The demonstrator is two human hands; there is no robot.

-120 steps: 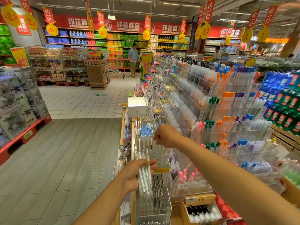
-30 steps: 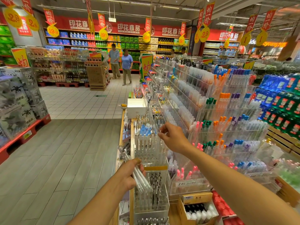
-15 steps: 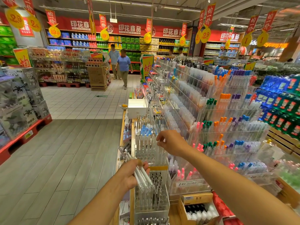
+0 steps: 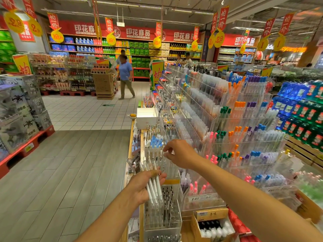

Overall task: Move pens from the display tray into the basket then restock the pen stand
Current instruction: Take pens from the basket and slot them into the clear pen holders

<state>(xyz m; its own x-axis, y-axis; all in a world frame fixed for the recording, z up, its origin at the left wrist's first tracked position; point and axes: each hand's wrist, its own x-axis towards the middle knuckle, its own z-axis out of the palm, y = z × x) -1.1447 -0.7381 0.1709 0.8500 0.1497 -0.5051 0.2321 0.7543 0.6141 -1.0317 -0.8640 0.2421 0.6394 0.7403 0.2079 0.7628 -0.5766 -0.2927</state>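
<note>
Mid-task: left hand (image 4: 146,185) grasps a bundle of white pens (image 4: 153,182); right hand (image 4: 180,153), fingers curled, reaches the pen stand (image 4: 162,165), contact unclear. No basket visible; transfer and restocking apparently remain.

Left hand (image 4: 142,186) grips bundle of white pens (image 4: 153,182); right hand (image 4: 180,153) pinches at pens in clear display tray (image 4: 172,169).

Both forearms bare up to the frame edge, no sleeves in view. Left hand (image 4: 142,186) and right hand (image 4: 181,153): no gloves, rings, watch or wristbands visible.
</note>
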